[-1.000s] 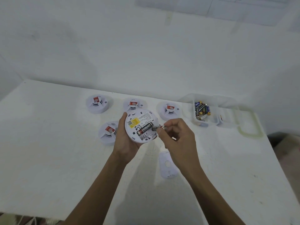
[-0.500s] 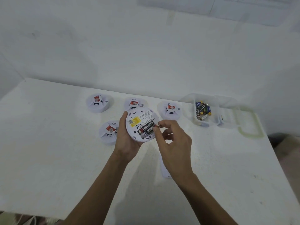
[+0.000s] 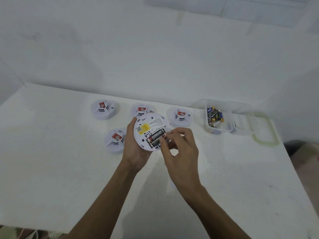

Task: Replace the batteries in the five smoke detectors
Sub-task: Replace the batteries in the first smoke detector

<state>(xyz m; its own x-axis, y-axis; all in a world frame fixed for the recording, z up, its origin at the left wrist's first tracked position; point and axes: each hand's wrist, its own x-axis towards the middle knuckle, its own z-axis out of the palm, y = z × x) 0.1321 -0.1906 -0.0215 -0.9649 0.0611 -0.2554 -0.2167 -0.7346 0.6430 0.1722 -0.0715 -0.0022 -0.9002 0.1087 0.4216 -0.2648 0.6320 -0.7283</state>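
My left hand grips a round white smoke detector by its left rim, back side up, with a yellow label showing. Two black Eveready batteries lie side by side in its open compartment. My right hand has its thumb and fingertips curled onto the right end of the lower battery and pinches it against the compartment. Several other white detectors stand on the white table, among them one at the far left, one at the right and one nearer me.
A clear plastic box with several loose batteries sits at the back right. Its lid with a green rim lies beside it, near the table's right edge. A white wall stands close behind the table.
My right hand has moved left with the second battery, and that battery now lies in the compartment beside the first. The detector has tilted a little in my left hand.
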